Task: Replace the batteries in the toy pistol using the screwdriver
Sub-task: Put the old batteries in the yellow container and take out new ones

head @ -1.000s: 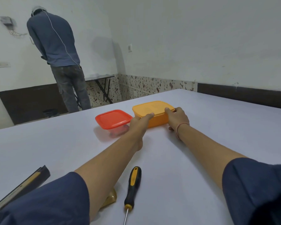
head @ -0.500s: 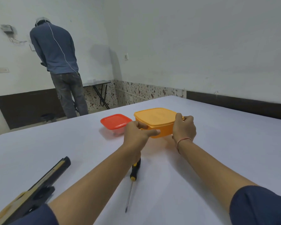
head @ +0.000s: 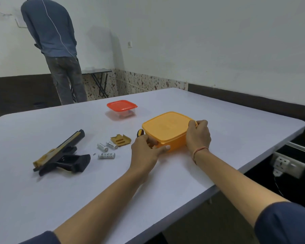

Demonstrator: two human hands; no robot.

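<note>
A lidded orange box (head: 165, 128) sits on the white table (head: 227, 120). My left hand (head: 145, 152) grips its near-left corner and my right hand (head: 198, 135) grips its right side. The black-and-gold toy pistol (head: 60, 154) lies to the left with its grip open. Three white batteries (head: 106, 150) and a tiny screw (head: 94, 153) lie beside it. The gold battery cover (head: 121, 140) rests near the box. Only the black-and-yellow end of the screwdriver handle (head: 140, 132) shows behind my left hand.
A clear box with a red lid (head: 121, 109) stands farther back. A person in a blue shirt (head: 51, 32) stands with their back turned at the far wall by a folding table (head: 97, 72). A wall socket with a plug (head: 287, 164) sits below the table's right edge.
Both hands have drawn the orange box toward me, away from the red-lidded box. The camera view has shifted down, bringing the pistol, batteries and cover into sight.
</note>
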